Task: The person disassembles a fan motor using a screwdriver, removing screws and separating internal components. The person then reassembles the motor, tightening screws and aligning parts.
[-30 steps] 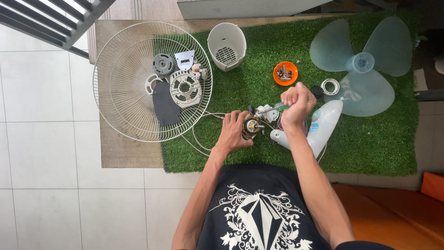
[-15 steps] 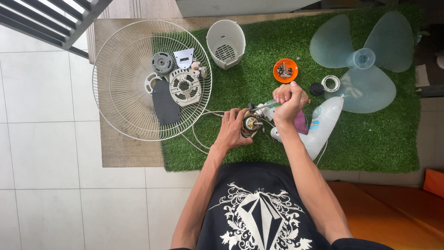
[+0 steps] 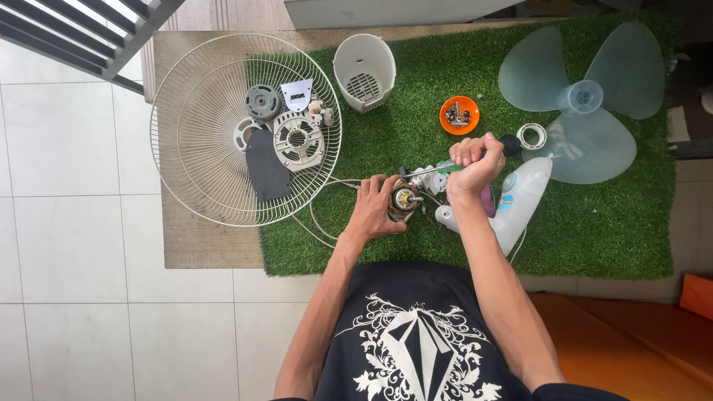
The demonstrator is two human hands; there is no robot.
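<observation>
A fan motor [image 3: 406, 199] with copper windings lies on the green turf mat [image 3: 594, 230] in front of me. My left hand [image 3: 375, 208] grips it from the left. My right hand [image 3: 474, 163] is closed around a green-handled screwdriver [image 3: 444, 168] whose shaft points left at the motor's top. The white fan body [image 3: 520, 200] lies just right of the motor, partly under my right forearm.
A wire fan guard [image 3: 193, 134] at left holds a grey motor cover [image 3: 298, 139], a round part and a dark plate. A white rear housing [image 3: 364, 70], an orange dish of screws [image 3: 459, 115], a translucent blade [image 3: 587, 104] and a white ring [image 3: 531, 136] lie on the mat.
My right hand has shifted slightly left and up with the screwdriver, closer to the motor. My left hand stays on the motor.
</observation>
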